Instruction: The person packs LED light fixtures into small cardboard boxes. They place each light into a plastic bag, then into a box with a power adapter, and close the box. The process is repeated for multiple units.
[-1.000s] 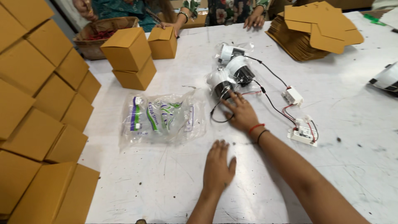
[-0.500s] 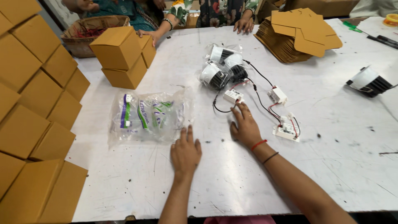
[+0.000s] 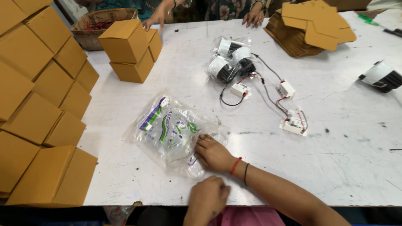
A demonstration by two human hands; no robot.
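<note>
A pile of clear plastic bags (image 3: 167, 127) with green and purple print lies on the white table (image 3: 335, 167) in front of me. My right hand (image 3: 214, 154), with a red and a black band at the wrist, rests on the pile's near right corner, its fingers curled onto the plastic. My left hand (image 3: 206, 197) hangs at the table's front edge just below, fingers bent, with nothing visible in it. Beyond the bags lie round white and black lamp fittings (image 3: 231, 58) with wires running to small white driver boxes (image 3: 293, 124).
Brown cardboard boxes (image 3: 42, 117) are stacked along the left, and two more stacks (image 3: 130, 48) stand at the back. Flat cardboard sheets (image 3: 314, 27) lie at the back right, another lamp (image 3: 381, 76) at the right edge. Other people's hands (image 3: 253, 17) reach in at the far side.
My right hand has moved from near the wires left onto the plastic bags. My left hand has drawn back from the tabletop to the front edge.
</note>
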